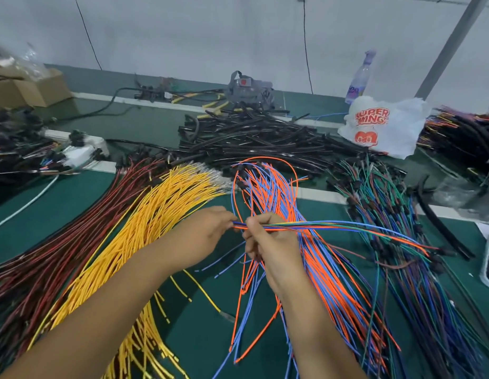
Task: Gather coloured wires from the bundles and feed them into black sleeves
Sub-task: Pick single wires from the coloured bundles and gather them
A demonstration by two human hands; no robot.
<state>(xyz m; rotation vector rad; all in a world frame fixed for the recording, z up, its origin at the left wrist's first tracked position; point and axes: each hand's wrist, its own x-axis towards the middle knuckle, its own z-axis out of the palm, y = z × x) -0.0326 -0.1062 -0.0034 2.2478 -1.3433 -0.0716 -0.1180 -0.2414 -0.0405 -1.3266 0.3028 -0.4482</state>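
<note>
a thin gathered set of wires [333,225], blue, orange, green and yellow, is held above the green tabletop [199,337] and stretched out level towards the right. its near end is pinched by the left hand [205,236], fingers curled onto the tips. just beside it the same set is gripped by the right hand [268,242], fingers and thumb closed round the strands. the two hands are almost touching.

under the hands an orange and blue bundle [268,187] is spread across the tabletop, looping at the far end. to its left a yellow bundle [156,212] is fanned out, and further left a dark red bundle [82,236] is laid. on the right a mixed green, blue and purple bundle [388,192] with black connectors is piled.

the black sleeves [251,135] are heaped behind the bundles, well apart from the hands. beyond them, near the wall, a white plastic bag [385,124] with red print, a clear bottle [359,75] and a grey device [249,88] are seen. a cardboard box [32,88] is seen far left.
</note>
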